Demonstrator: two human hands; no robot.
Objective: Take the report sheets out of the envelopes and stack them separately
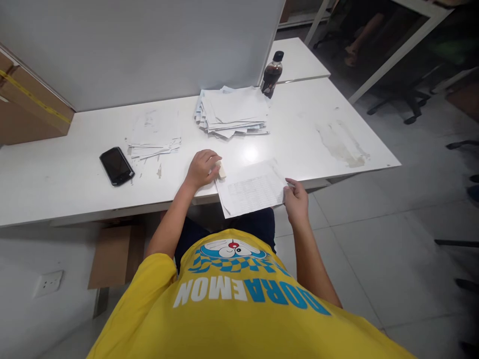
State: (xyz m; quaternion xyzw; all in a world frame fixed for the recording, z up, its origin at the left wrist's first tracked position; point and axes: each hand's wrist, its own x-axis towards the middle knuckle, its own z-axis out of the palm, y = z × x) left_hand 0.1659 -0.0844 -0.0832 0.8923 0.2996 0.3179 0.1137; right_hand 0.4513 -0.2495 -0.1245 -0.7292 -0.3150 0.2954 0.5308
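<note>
A sheet of paper [254,192] printed with a table lies at the desk's front edge, its near part sticking out past the edge. My right hand [297,199] pinches the sheet's right side between thumb and fingers. At the sheet's left side, my left hand [204,168] has its fingers closed around a small cream-coloured block [222,170]. The block rests on or just above the paper; which one I cannot tell. Behind the sheet is a thick, uneven stack of papers [235,107]. A smaller paper pile [153,137] lies further left.
A black handheld device [117,166] lies on the white desk [56,184] at left. A dark drink bottle [272,75] stands by the grey partition [149,50]. A cardboard box [33,109] sits far left, another carton [112,257] below the desk. Someone's leg [364,37] shows at upper right.
</note>
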